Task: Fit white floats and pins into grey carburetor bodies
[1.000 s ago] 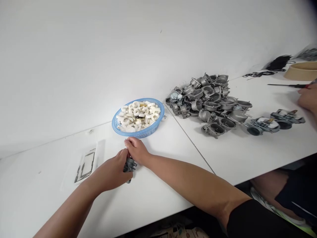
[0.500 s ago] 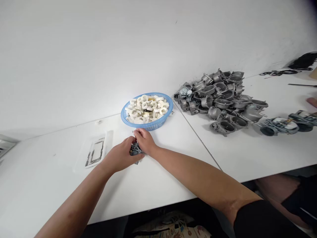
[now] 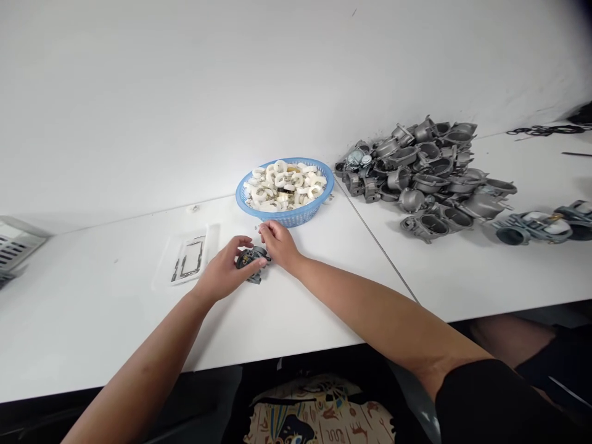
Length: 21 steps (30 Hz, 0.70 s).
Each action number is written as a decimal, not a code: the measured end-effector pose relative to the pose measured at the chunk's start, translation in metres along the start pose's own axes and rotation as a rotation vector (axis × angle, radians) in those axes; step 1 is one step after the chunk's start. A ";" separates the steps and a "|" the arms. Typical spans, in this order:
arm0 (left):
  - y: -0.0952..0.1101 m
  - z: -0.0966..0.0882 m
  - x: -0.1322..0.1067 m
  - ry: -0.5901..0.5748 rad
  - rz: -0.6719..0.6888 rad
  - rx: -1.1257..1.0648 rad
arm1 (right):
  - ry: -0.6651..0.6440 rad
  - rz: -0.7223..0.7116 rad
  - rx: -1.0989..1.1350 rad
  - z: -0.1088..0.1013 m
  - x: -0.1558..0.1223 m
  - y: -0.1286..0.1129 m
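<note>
My left hand (image 3: pixel 225 271) is wrapped round a small grey metal carburetor body (image 3: pixel 250 259) that rests on the white table (image 3: pixel 287 308). My right hand (image 3: pixel 277 242) comes in from the right, its fingers pinched against the top right of the same part. What the fingertips pinch is too small to make out. Just beyond both hands stands a blue plastic basket (image 3: pixel 285 213) filled with white ring-shaped parts (image 3: pixel 284 182).
A pile of grey metal carburetor bodies (image 3: pixel 423 169) lies at the back right, with two more assembled ones (image 3: pixel 536 225) nearer the right edge. A clear flat packet with dark gaskets (image 3: pixel 187 262) lies left of my hands. Black rings (image 3: pixel 541 130) lie far right. A grey device (image 3: pixel 13 243) sits at the left edge.
The view has shifted left, so everything moved rightward and up in the frame. Both hands stay on the grey part, which my left hand now shows more openly. The other person's hand at right has left view.
</note>
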<state>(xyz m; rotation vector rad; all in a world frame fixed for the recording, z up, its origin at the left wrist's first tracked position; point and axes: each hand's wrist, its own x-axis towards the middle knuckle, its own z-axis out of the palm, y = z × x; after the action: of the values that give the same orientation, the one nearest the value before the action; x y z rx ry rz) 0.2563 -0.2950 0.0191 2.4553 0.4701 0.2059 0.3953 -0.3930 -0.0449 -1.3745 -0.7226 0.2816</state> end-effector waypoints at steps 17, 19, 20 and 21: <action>-0.058 0.014 0.023 0.434 0.360 -0.366 | -0.055 -0.083 -0.039 0.003 -0.010 -0.013; -0.059 0.013 0.022 0.433 0.399 -0.388 | -0.062 -0.100 -0.040 0.003 -0.010 -0.016; -0.059 0.013 0.021 0.431 0.415 -0.389 | -0.061 -0.107 -0.041 0.003 -0.011 -0.017; -0.058 0.013 0.021 0.431 0.428 -0.385 | -0.057 -0.114 -0.041 0.003 -0.011 -0.018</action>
<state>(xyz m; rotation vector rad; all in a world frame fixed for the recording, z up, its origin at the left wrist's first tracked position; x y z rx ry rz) 0.2621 -0.2510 -0.0256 2.0946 0.0576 0.9249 0.3813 -0.4010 -0.0308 -1.3632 -0.8551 0.2166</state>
